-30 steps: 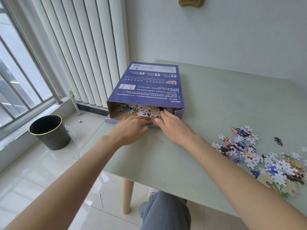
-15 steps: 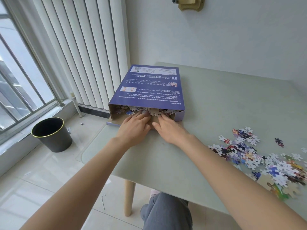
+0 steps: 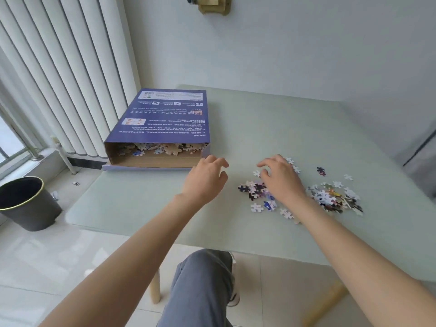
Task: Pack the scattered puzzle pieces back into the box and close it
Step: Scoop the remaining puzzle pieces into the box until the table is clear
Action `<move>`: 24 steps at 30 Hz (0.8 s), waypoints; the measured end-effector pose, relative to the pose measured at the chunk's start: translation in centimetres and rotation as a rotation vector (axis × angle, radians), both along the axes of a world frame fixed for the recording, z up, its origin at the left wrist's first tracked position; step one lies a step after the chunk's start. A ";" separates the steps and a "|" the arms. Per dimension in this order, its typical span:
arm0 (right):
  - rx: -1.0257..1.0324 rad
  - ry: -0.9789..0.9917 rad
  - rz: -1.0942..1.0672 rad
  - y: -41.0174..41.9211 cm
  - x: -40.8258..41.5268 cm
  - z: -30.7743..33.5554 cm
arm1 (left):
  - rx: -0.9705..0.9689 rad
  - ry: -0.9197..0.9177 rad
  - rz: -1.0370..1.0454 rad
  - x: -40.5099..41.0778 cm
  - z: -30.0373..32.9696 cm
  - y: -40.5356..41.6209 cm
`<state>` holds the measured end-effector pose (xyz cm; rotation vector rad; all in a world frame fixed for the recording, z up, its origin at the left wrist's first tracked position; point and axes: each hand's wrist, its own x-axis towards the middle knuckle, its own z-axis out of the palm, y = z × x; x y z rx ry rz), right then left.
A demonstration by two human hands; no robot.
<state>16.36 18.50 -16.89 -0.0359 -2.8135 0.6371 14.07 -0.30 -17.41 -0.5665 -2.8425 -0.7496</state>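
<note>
Two bare hands are out over the pale green table. The left hand hangs just off the open end of the flat purple cardboard box, fingers loosely curled, nothing in it. The right hand sits on the scattered pile of colourful jigsaw pieces, fingers bent down; can't tell if it's actually gripping any. More pieces lie inside the box mouth.

Both bare forearms reach forward from the lower edge toward 12 o'clock. The left hand hovers palm down, its fingers loosely curled and spread, holding nothing. At its 3 o'clock, close by but apart, the right hand is also palm down, fingers bent downward like a claw, thumb pointing toward 9 o'clock.
</note>
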 end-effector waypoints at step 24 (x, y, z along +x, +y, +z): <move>-0.038 -0.268 -0.327 14.3 -0.1 -2.4 | -0.095 -0.222 -0.301 -4.5 -2.0 18.7</move>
